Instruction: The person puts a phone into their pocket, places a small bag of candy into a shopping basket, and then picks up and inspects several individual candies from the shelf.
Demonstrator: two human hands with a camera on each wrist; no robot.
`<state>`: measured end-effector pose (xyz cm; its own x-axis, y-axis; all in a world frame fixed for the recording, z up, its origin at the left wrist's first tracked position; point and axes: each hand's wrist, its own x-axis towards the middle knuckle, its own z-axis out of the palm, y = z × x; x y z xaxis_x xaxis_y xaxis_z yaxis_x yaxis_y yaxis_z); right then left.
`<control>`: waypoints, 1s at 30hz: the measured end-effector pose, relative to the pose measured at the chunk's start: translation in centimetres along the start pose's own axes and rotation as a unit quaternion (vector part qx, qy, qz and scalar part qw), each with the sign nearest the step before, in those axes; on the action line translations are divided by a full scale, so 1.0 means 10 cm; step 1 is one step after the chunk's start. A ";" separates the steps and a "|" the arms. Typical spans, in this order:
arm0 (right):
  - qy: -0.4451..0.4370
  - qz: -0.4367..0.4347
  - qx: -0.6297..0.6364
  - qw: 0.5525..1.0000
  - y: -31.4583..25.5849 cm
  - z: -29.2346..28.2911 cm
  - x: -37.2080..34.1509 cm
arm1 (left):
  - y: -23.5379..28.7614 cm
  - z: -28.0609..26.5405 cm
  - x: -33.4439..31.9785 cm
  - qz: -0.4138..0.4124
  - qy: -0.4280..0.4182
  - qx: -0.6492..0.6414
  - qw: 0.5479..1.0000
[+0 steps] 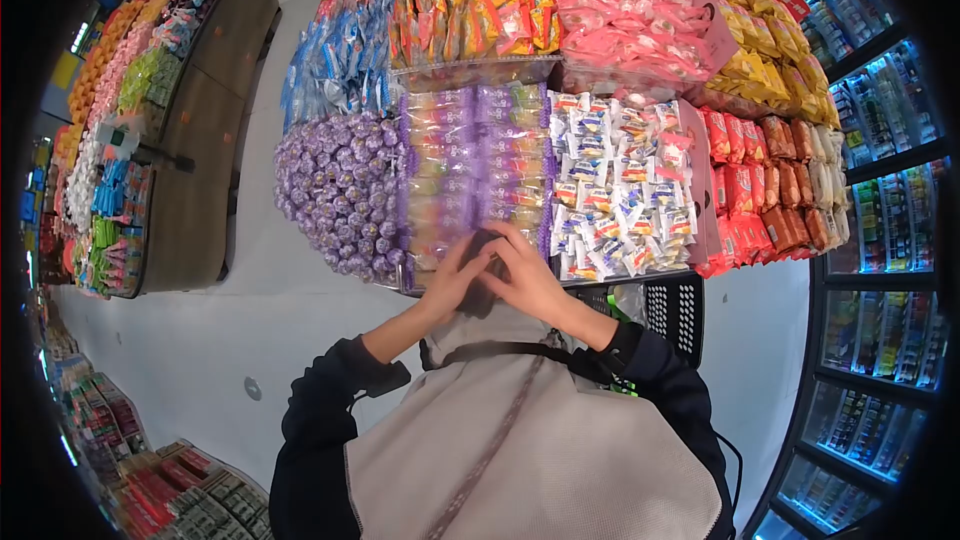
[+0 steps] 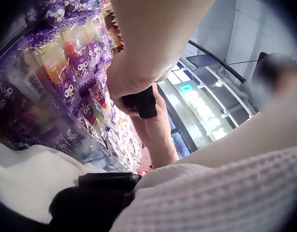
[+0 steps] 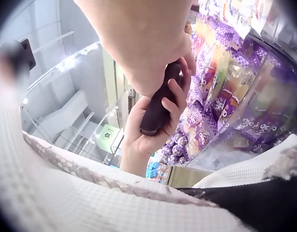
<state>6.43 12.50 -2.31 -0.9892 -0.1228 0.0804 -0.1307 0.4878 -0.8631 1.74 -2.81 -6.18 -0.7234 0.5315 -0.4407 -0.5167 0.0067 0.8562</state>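
Both hands meet in front of the torso at the near edge of a candy display, around a dark oblong handheld object [image 1: 478, 292] with rounded ends. The left hand [image 1: 449, 278] grips it from the left; in the right wrist view its fingers [image 3: 173, 92] curl around the object's side. From the other side the right hand [image 1: 526, 278] holds it, fingers bent over its upper end. The left wrist view shows one end of the dark object [image 2: 141, 103] between the hands. Exactly what it is I cannot tell. Just beyond lie purple-wrapped candy packs [image 1: 440, 160].
Purple round candies [image 1: 340, 190] lie to the left, small white-wrapped sweets [image 1: 620, 190] to the right. Red packets [image 1: 735, 180] are farther right. Behind rise orange bags [image 1: 470, 0] and pink bags [image 1: 630, 15]. A black basket [image 1: 675, 315] stands below the display's right side. Lit refrigerators [image 1: 885, 220] line the right.
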 end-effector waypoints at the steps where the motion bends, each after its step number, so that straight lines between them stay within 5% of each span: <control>1: -0.007 0.003 0.028 1.000 -0.03 -0.02 -0.04 | 0.01 0.01 -0.04 -0.009 -0.017 -0.002 1.000; 7: 0.017 -0.020 0.115 0.993 -0.06 -0.06 -0.34 | -0.07 -0.13 -0.35 -0.023 -0.047 0.016 0.998; 10: -0.039 -0.030 0.095 0.994 -0.02 -0.07 -0.49 | -0.31 -0.32 -0.50 0.006 -0.050 0.002 0.999; 13: -0.086 -0.031 0.102 0.991 -0.03 -0.01 -0.63 | -0.31 -0.27 -0.72 -0.049 -0.038 -0.072 0.996; 19: -0.090 -0.049 0.084 0.991 -0.10 0.20 -0.79 | -0.65 -0.16 -0.89 0.013 -0.041 0.063 0.997; 23: -0.106 0.033 0.111 0.988 0.00 0.41 -0.90 | -0.66 -0.06 -1.03 -0.075 -0.078 -0.044 0.993; 30: -0.028 0.054 0.095 0.994 -0.06 0.49 -0.90 | -0.49 0.01 -1.18 -0.054 -0.107 -0.162 0.980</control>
<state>15.70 9.07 -4.92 -0.9906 -0.1303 -0.0407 -0.0045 0.3294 -0.9442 12.84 -9.07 -5.17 -0.5619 0.7076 -0.4285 -0.7283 -0.1777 0.6618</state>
